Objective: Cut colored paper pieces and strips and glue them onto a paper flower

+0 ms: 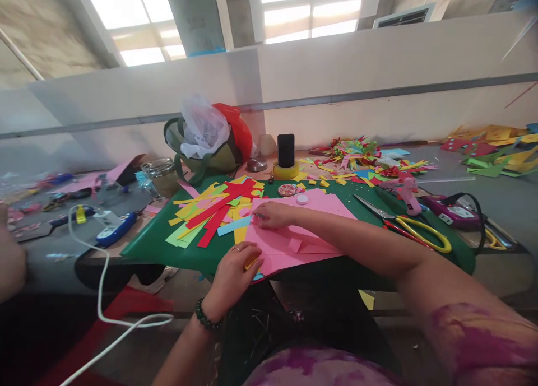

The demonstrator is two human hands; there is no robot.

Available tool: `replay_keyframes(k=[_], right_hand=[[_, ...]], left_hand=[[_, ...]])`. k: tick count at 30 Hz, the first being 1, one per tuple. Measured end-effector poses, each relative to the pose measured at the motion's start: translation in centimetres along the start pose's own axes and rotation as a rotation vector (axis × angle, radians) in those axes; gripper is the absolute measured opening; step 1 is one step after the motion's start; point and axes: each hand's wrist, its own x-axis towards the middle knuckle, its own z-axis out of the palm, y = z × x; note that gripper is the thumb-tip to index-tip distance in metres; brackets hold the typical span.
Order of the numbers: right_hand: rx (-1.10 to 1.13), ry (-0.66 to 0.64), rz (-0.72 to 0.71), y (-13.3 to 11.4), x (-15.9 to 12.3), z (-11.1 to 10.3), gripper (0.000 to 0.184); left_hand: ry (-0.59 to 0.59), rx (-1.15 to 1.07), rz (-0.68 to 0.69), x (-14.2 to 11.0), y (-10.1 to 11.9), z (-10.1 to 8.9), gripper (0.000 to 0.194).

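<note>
A pink paper sheet (306, 235) lies on a green cutting mat (155, 243) at the table's near edge. My right hand (273, 214) rests on the sheet's upper left part, fingers curled and pressed together on the paper. My left hand (233, 274) grips the sheet's near left corner, fingers closed around the edge, with a bit of yellow showing under them. A pile of coloured paper strips (214, 209) in red, yellow, green and blue lies just left of the pink sheet.
Yellow-handled scissors (406, 223) lie right of the sheet, beside a pink glue gun (406, 193). A phone (286, 149) stands upright behind. A bag (205, 142) sits at the back left. Another person's hand (10, 257) shows at the far left. White cable (101, 285) hangs down.
</note>
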Motion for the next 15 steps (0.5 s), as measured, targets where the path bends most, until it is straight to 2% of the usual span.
replay_keyframes(k=[4,9,12,15], right_hand=[[-0.004,0.036,-0.001,-0.7,0.4,-0.5,0.014],[0.032,0.1,0.114,-0.2,-1.8,-4.0,0.016],[0.116,-0.004,0.101,0.3,-5.2,-5.8,0.011],[0.182,-0.227,0.008,-0.5,-8.9,-5.2,0.007]], left_hand=[[-0.011,-0.034,-0.019,1.1,-0.2,-1.6,0.025],[0.0,0.049,-0.058,2.3,-0.8,-2.8,0.036],[0.006,0.112,-0.036,2.2,-1.8,-2.3,0.038],[0.034,0.238,0.005,2.8,-2.4,-1.8,0.042]])
